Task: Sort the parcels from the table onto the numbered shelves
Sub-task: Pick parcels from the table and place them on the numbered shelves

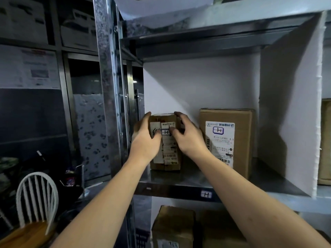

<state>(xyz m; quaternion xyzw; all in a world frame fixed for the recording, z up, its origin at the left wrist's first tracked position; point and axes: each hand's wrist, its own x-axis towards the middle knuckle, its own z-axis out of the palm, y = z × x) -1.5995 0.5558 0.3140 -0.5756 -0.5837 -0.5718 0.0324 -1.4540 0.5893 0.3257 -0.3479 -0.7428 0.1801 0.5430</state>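
Now, step in hand: judging by the grip, the person is seating a small parcel (168, 154) on the shelf (179, 189) and squaring it up.
Task's thing: the small parcel stands upright at the left end of the compartment, its base on the shelf, label side facing out.
Left hand (145, 138): curled round the parcel's upper left edge, fingers over the top, thumb across the front.
Right hand (188, 136): fingers hooked over the upper right corner, thumb pressed on the label.
Why 2 hands: 1 on each side probably keeps the tall, narrow box from tipping while it is set straight.
Why this spot: the boxed mark on its label appears to match the tag (206, 194) on the shelf's front edge and the mark on the larger parcel (231, 140).
Why label outward: likely so that the mark can be read from the front.
Neighbour: the larger parcel stands upright to the right, apart from the small one.
Divider (290, 104): a white panel closes the compartment on the right.
Count: 2 parcels on this shelf, 2 lower boxes (173, 224) on the level beneath, 1 far box (325, 140) beyond the divider, 5 in all.
Tags: 1 is visible.
Source: the surface the parcels come from is out of view.
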